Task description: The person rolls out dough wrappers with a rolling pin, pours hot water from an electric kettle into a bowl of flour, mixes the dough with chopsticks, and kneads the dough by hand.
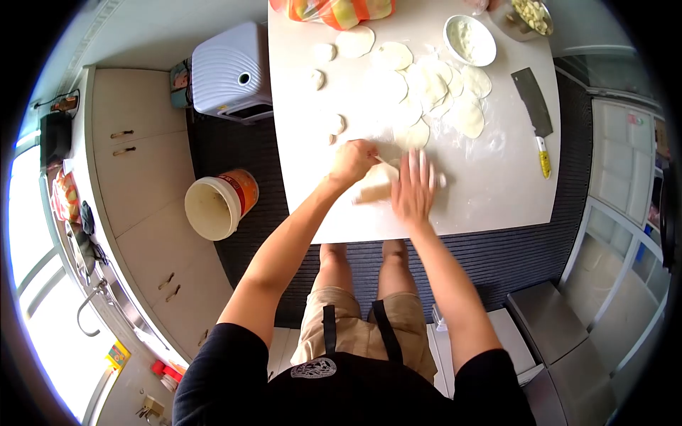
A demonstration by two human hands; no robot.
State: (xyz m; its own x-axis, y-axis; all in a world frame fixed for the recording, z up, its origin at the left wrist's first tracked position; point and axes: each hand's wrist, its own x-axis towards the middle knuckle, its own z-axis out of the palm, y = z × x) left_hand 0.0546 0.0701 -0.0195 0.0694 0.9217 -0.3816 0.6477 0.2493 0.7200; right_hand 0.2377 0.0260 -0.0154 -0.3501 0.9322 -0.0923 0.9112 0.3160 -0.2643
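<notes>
Near the front edge of the white table (497,202), my left hand (353,162) is closed, its fingers pinching the edge of a dough piece (384,170). My right hand (415,190) lies flat with fingers stretched over a pale rolling pin (373,192), whose end shows to its right; the hand is slightly blurred. Beyond the hands, thin round wrappers (430,85) overlap in a loose pile. Small dough lumps (325,52) lie along the table's left side.
A cleaver (533,103) with a yellow handle lies at the right. A white bowl (469,40), a metal bowl (529,18) and an orange bag (334,11) stand at the far edge. A bucket (213,208) is on the floor at left.
</notes>
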